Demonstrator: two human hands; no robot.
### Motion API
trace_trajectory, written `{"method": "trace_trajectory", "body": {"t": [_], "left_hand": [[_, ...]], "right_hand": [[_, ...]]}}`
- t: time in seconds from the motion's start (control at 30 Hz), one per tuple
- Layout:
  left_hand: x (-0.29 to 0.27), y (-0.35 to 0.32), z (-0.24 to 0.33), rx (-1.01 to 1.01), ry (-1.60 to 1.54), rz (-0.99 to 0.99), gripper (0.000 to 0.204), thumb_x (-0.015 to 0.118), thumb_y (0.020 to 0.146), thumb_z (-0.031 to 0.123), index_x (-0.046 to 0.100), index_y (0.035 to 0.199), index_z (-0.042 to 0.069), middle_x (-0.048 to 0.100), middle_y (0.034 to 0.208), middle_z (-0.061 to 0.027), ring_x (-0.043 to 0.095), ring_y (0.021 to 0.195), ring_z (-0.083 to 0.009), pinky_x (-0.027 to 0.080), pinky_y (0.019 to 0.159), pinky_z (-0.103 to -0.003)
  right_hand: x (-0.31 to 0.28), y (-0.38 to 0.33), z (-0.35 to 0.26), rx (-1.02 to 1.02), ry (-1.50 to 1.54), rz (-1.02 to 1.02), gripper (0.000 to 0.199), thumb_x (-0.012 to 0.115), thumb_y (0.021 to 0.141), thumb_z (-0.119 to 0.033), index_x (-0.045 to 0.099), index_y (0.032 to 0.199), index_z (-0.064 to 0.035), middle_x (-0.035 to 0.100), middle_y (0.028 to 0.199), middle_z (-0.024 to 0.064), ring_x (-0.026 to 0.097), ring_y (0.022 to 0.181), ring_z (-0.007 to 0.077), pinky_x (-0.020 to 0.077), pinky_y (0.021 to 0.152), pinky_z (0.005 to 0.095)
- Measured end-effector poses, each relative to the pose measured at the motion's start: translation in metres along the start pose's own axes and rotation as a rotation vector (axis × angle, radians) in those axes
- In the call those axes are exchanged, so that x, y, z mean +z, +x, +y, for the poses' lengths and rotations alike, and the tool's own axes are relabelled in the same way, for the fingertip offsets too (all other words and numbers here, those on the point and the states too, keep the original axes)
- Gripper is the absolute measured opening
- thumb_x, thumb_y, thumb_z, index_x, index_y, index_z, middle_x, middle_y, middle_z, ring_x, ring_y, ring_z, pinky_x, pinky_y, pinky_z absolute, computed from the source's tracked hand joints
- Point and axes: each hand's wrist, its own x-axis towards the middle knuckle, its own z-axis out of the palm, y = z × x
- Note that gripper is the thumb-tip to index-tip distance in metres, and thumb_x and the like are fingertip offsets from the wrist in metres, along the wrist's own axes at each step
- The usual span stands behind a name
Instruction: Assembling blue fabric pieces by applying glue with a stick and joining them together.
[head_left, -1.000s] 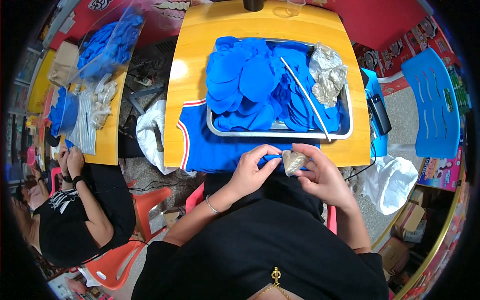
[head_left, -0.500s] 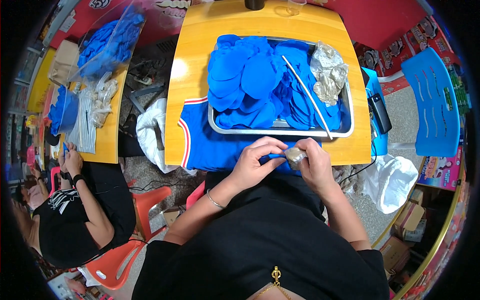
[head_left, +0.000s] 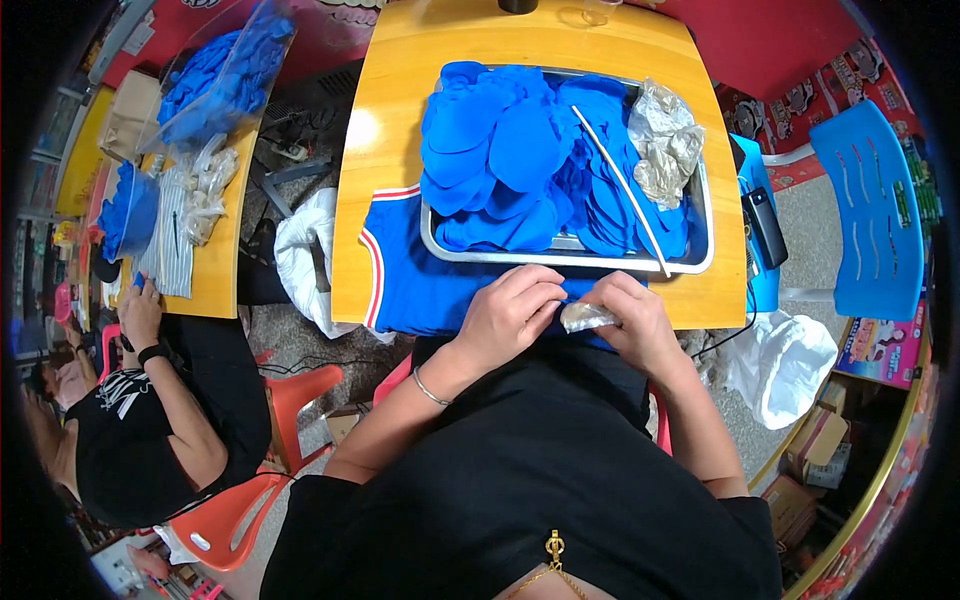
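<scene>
I have the right hand (head_left: 637, 322) pinching a small crinkly bag (head_left: 586, 317) just in front of the tray (head_left: 690, 266). The left hand (head_left: 508, 312) curls beside the bag; I can't tell what it holds.

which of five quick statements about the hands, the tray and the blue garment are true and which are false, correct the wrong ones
1. The right hand holds crumpled plastic. True.
2. A bracelet circles the right wrist. False: the silver bracelet is on the wrist of the left hand.
3. A thin white stick lies across blue pieces in the metal tray. True.
4. The blue garment is draped on top of the tray's contents. False: the blue garment lies on the table, along the tray's near side.
5. The garment has red and white trim. True.
</scene>
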Motion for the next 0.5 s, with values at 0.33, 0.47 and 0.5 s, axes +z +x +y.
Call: {"method": "trace_trajectory", "body": {"t": [0.33, 0.47, 0.5], "left_hand": [[-0.0013, -0.0007, 0.0012, -0.027, -0.091, -0.048, 0.010, 0.063, 0.073, -0.001, 0.059, 0.082, 0.001, 0.060, 0.085, -0.0117, 0.061, 0.079, -0.0266, 0.049, 0.071, -0.033], [0.0005, -0.0028, -0.0015, -0.047, -0.093, -0.078, 0.013, 0.063, 0.072, 0.000, 0.058, 0.083, 0.001, 0.060, 0.085, -0.0119, 0.060, 0.079, -0.0272, 0.049, 0.070, -0.034], [0.0006, -0.0030, -0.0020, -0.052, -0.098, -0.078, 0.014, 0.063, 0.071, 0.000, 0.058, 0.083, 0.001, 0.060, 0.084, -0.0120, 0.060, 0.079, -0.0274, 0.049, 0.070, -0.034]], "right_hand": [[-0.0010, -0.0052, 0.0018, -0.080, -0.137, -0.030, 0.025, 0.064, 0.065, 0.001, 0.063, 0.088, -0.0096, 0.054, 0.079, 0.0073, 0.059, 0.073, 0.0256, 0.0485, 0.062, 0.0339], [0.0025, -0.0050, 0.0002, -0.047, -0.192, 0.022, 0.025, 0.066, 0.063, 0.000, 0.061, 0.086, -0.0078, 0.053, 0.078, 0.0085, 0.058, 0.072, 0.0272, 0.0481, 0.060, 0.0358], [0.0022, -0.0040, -0.0031, -0.017, -0.194, 0.019, 0.024, 0.067, 0.063, -0.002, 0.060, 0.085, -0.0070, 0.053, 0.077, 0.0091, 0.058, 0.072, 0.0281, 0.0480, 0.060, 0.0369]]}}
